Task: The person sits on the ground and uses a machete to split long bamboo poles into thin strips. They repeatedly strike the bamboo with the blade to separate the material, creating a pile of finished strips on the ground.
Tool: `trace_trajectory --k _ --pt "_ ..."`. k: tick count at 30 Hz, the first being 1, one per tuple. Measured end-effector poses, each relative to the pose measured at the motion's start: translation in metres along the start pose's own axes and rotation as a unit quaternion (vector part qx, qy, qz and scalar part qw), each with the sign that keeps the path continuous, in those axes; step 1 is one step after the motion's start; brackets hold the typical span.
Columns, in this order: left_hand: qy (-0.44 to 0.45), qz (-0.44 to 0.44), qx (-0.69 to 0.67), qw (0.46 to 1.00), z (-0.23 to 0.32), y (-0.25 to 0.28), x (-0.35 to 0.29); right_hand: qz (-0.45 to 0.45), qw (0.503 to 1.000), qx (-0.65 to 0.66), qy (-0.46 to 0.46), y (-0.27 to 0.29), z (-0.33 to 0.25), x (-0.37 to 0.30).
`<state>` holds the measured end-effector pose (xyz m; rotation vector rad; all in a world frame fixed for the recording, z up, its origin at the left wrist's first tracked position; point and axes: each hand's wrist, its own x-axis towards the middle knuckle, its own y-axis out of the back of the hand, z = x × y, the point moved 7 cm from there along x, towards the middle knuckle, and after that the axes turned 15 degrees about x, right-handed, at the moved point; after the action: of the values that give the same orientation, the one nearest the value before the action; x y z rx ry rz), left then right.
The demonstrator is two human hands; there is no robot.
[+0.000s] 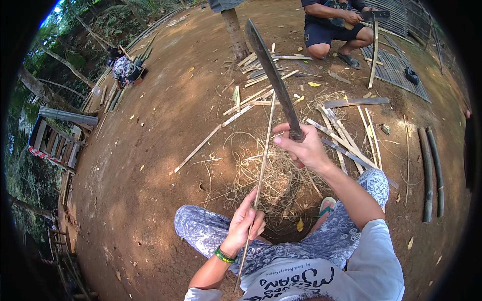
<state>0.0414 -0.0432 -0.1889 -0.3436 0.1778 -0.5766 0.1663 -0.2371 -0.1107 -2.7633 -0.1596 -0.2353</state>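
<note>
My left hand (246, 220) is closed around a long, thin bamboo strip (265, 145), which slants up and away from near my lap. In my right hand (307, 146) is a machete (273, 75), gripped at the handle end. Its long dark blade points away, up and to the left. The blade stands just right of the strip, and the two look apart near my hands. Below them, a heap of curly bamboo shavings (273, 175) lies on the ground between my bent legs.
Split bamboo slats (346, 135) lie ahead and right; more slats (261, 75) lie near a tree trunk (235, 35). Two dark poles (426, 175) rest at the right. A squatting person (331, 30) holds a blade and bamboo piece. Another person (124, 68) is far left.
</note>
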Motion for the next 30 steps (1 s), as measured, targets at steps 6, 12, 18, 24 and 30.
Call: trace_trajectory --k 6,12,18,24,30 --pt "0.073 -0.047 -0.147 0.985 0.003 -0.009 0.004 0.014 0.996 -0.075 0.036 0.011 0.007 0.001" --pt "0.068 -0.04 -0.235 0.969 0.014 -0.01 0.013 -0.046 0.92 -0.364 0.137 0.0 0.005 -0.016" --pt "0.105 0.015 -0.271 0.957 0.007 0.003 0.013 -0.127 0.816 -0.481 0.294 -0.034 0.006 -0.046" --pt "0.09 -0.021 -0.296 0.951 0.011 -0.004 0.017 -0.115 0.811 -0.506 0.27 -0.023 0.02 -0.038" --pt "0.078 -0.008 -0.312 0.947 0.008 -0.008 0.015 -0.088 0.827 -0.506 0.228 -0.007 0.029 -0.02"
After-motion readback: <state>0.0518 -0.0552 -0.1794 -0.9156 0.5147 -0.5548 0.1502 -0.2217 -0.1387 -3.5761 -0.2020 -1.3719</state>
